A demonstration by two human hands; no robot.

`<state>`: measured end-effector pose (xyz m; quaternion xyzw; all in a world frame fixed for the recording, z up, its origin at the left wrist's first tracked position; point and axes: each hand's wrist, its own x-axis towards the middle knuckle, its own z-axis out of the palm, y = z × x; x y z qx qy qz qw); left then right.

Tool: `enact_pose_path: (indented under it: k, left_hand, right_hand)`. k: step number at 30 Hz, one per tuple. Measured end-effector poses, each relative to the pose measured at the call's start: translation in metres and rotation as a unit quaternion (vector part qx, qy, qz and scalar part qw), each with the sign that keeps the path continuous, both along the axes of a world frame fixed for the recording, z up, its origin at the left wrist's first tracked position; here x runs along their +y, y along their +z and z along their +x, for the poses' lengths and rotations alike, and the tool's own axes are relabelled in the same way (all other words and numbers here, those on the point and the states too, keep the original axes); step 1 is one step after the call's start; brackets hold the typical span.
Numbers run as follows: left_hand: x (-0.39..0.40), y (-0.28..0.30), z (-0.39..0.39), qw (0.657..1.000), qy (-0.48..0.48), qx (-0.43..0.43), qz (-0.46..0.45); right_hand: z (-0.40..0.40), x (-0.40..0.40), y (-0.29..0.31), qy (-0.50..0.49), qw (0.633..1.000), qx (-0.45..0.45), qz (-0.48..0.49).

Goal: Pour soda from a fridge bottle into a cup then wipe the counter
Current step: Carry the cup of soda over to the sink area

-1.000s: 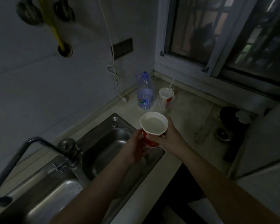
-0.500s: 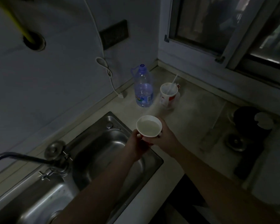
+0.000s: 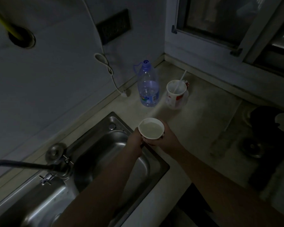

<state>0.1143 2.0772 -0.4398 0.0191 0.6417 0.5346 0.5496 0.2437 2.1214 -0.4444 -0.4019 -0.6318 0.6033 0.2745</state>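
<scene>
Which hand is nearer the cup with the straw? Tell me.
Right. The right hand holds the paper cup just below the straw cup; the left hand grips it farther toward the sink.

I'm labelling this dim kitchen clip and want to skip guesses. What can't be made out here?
- Head view: the outside of the held cup, covered by the left hand and right hand.
- The bottle label: too small and dark to read.
- The faucet spout: cut off by the left edge.
- The dark things at right: lost in shadow.
</scene>
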Motion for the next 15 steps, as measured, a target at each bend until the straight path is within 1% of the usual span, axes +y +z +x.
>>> enact_pose_path:
  k: [5,8,12,15]
  left_hand:
    - [-0.001,-0.001,-0.004,0.999,0.037,-0.018,-0.01]
    - [-0.001,0.001,-0.003,0.999,0.033,-0.031,-0.02]
    - [-0.003,0.001,0.0,0.998,0.023,-0.046,-0.025]
    - [-0.004,-0.001,0.0,0.999,0.021,-0.033,-0.031]
  right_hand:
    - [0.002,0.001,-0.004,0.017,1.0,-0.009,0.004]
    - [0.006,0.002,-0.007,0.025,0.999,-0.022,0.012]
    - [0.011,0.003,-0.012,0.024,1.0,-0.016,-0.001]
    - [0.011,0.003,-0.013,0.037,0.999,-0.021,-0.004]
